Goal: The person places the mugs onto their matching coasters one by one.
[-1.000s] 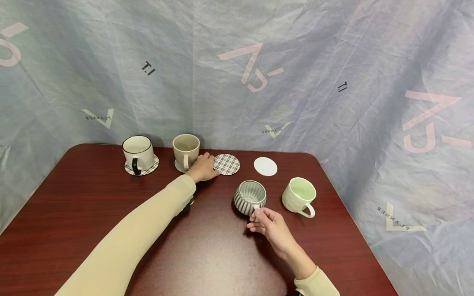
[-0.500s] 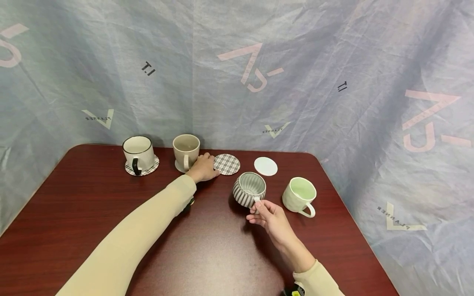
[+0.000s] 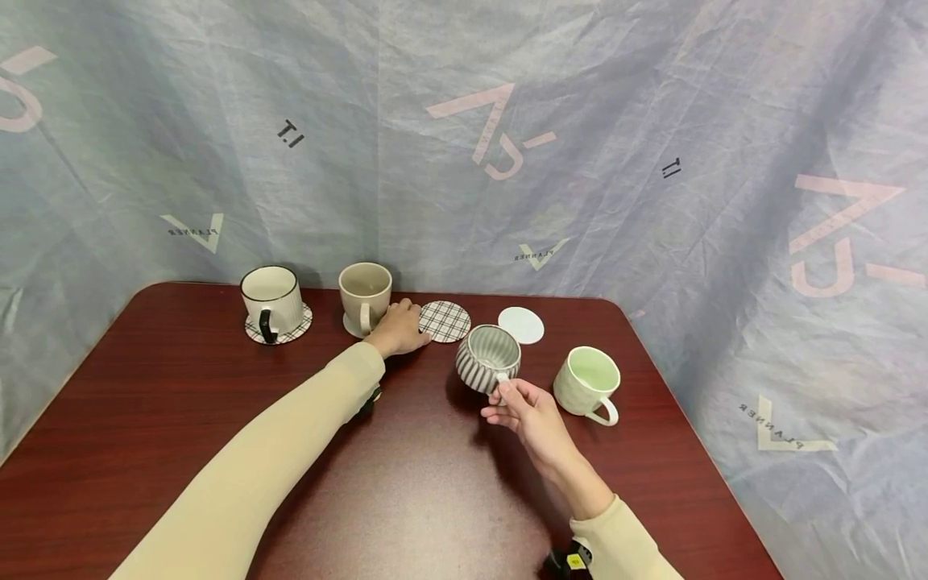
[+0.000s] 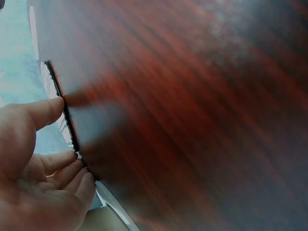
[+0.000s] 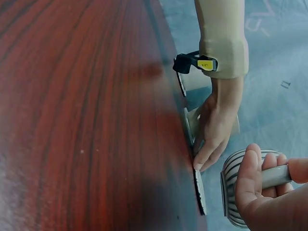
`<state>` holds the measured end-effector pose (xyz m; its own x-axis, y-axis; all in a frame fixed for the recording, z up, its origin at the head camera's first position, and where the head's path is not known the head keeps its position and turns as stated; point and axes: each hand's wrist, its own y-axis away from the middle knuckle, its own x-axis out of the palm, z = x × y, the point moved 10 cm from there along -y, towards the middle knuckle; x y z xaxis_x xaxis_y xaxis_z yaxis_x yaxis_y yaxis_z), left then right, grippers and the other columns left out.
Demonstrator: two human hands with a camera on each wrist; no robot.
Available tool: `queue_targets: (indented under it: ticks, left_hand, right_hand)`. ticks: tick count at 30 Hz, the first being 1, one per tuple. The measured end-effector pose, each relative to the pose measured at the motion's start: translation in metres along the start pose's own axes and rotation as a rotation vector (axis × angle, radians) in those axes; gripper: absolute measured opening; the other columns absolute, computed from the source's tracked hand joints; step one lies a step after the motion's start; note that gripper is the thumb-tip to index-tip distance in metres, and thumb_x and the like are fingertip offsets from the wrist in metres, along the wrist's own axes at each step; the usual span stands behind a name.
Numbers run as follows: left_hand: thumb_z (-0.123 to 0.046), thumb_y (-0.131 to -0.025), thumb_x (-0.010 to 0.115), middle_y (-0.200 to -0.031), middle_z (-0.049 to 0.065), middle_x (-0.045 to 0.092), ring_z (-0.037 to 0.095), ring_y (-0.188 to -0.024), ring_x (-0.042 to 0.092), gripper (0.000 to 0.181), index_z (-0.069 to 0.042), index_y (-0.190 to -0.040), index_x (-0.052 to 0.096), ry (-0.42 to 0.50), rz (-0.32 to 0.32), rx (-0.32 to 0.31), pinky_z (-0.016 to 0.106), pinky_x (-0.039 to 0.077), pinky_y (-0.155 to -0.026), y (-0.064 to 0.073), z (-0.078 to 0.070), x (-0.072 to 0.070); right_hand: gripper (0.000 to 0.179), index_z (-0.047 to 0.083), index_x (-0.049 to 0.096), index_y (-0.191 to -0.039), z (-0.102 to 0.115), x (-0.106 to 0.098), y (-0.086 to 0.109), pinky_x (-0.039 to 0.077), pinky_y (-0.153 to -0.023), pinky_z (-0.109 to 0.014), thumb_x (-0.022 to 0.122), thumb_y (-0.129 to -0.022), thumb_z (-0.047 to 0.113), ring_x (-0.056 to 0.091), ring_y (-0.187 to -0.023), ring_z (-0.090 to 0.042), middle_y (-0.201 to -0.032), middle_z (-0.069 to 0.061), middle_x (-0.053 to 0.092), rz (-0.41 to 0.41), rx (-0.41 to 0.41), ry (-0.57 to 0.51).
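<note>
My right hand point(image 3: 540, 431) pinches the handle of a grey-and-white striped mug point(image 3: 474, 370) between thumb and fingers. The mug hangs over the table with its mouth tipped slightly, and its shadow falls below. In the right wrist view the fingers curl at the handle beside the striped body point(image 5: 232, 166). My left hand point(image 3: 397, 330) rests at the left edge of a checked round coaster point(image 3: 448, 318). In the left wrist view its thumb touches the coaster's edge point(image 4: 66, 125), the other fingers loosely bent against the tabletop. Behind that hand a beige mug point(image 3: 355, 302) stands on a coaster.
A white round coaster point(image 3: 522, 325) lies beyond the striped mug. To the right stands a pale green mug point(image 3: 576, 392), handle toward me. At far left a white mug point(image 3: 283, 312) with a black rim sits on a checked coaster point(image 3: 308, 319). A fabric backdrop point(image 3: 449, 209) borders the table point(image 3: 406, 499).
My right hand has lifted the striped mug and carried it away from me, toward the coasters at the back. The left hand stays where it was.
</note>
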<state>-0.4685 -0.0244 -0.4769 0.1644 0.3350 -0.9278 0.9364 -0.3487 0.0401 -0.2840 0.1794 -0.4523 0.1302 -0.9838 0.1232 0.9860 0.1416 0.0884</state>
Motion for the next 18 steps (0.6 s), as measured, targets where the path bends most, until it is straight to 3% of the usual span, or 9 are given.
queue_targets:
  ticks: [18]
  left_hand:
    - [-0.031,-0.103,0.068,-0.151,0.029,0.046,0.047,-0.14,0.044,0.066,0.01,-0.151,0.047,0.04,-0.005,-0.027,0.054,0.037,-0.12,0.003,-0.001,-0.002]
  right_hand:
    - [0.02,-0.005,0.062,-0.103,0.01,0.008,-0.015,0.062,-0.084,-0.034,0.054,-0.111,0.012,0.075,-0.086,-0.021,-0.098,-0.009,0.063,-0.01,-0.031,0.003]
